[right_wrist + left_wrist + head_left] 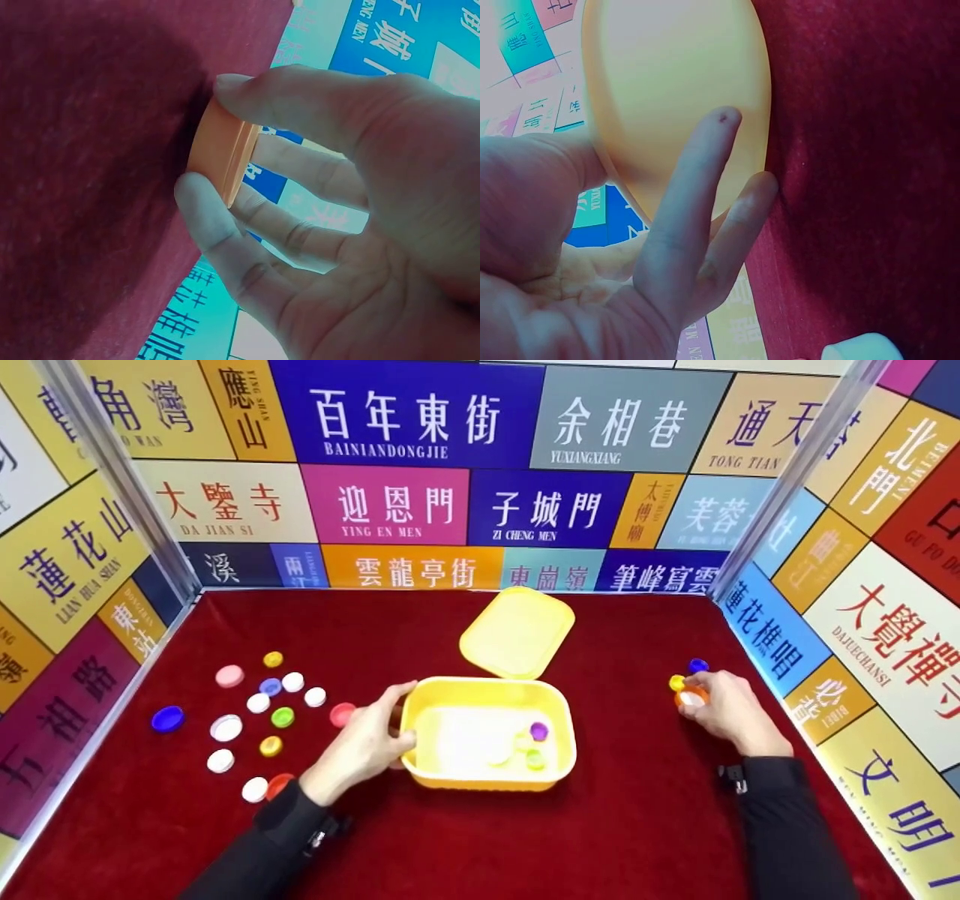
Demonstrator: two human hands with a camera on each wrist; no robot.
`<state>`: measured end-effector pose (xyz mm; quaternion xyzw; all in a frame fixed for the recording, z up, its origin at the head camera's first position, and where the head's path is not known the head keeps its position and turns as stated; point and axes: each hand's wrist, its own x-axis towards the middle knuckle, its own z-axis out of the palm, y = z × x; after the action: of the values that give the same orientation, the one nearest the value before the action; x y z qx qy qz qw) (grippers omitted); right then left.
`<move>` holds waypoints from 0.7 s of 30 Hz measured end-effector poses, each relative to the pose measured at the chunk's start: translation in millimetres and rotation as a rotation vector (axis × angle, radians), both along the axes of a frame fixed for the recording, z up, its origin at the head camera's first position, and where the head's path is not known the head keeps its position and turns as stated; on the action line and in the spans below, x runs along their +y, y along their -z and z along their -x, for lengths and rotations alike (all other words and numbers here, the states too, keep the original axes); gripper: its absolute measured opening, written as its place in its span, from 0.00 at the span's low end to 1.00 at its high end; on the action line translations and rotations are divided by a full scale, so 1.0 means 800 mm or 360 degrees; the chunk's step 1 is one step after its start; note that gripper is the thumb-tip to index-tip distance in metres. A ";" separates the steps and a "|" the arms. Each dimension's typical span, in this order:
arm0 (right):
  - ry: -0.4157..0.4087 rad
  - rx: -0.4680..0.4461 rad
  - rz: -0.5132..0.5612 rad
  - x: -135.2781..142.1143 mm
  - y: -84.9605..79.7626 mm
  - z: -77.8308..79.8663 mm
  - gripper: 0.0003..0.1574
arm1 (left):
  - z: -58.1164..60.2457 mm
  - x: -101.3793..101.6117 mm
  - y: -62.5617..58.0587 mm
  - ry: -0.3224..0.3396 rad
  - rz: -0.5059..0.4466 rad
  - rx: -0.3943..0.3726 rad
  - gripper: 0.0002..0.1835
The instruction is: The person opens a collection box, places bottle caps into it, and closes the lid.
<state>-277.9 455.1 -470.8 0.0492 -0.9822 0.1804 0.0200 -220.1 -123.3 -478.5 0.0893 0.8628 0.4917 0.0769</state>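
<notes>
My left hand (364,742) grips the left wall of a yellow plastic box (487,784), its thumb over the rim and its fingers along the outside. In the left wrist view, two fingers (686,202) lie along the box's outer side. A purple cap (538,731) and a green one (535,759) lie inside the box, with paler pieces beside them. Over at the right, my right hand (727,709) pinches an orange bottle cap (217,146) between thumb and fingertips, close over the red cloth. Right by it are a small yellow cap (677,683) and a blue cap (698,665).
Behind the box lies its yellow lid (517,634). Several caps are scattered at the left, including a blue cap (167,719), a pink cap (229,676) and a green cap (283,717). Printed panels (390,502) wall in the red cloth (465,847) at the back and sides.
</notes>
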 end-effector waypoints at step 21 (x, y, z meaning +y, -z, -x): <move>-0.0248 0.0402 0.0100 -0.079 -0.031 -0.016 0.31 | -0.001 0.001 0.000 -0.0002 0.0009 0.0006 0.45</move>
<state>-265.1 391.6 -446.0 0.1469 -0.9589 0.2046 0.1308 -219.1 -122.8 -478.4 0.0896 0.8644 0.4891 0.0752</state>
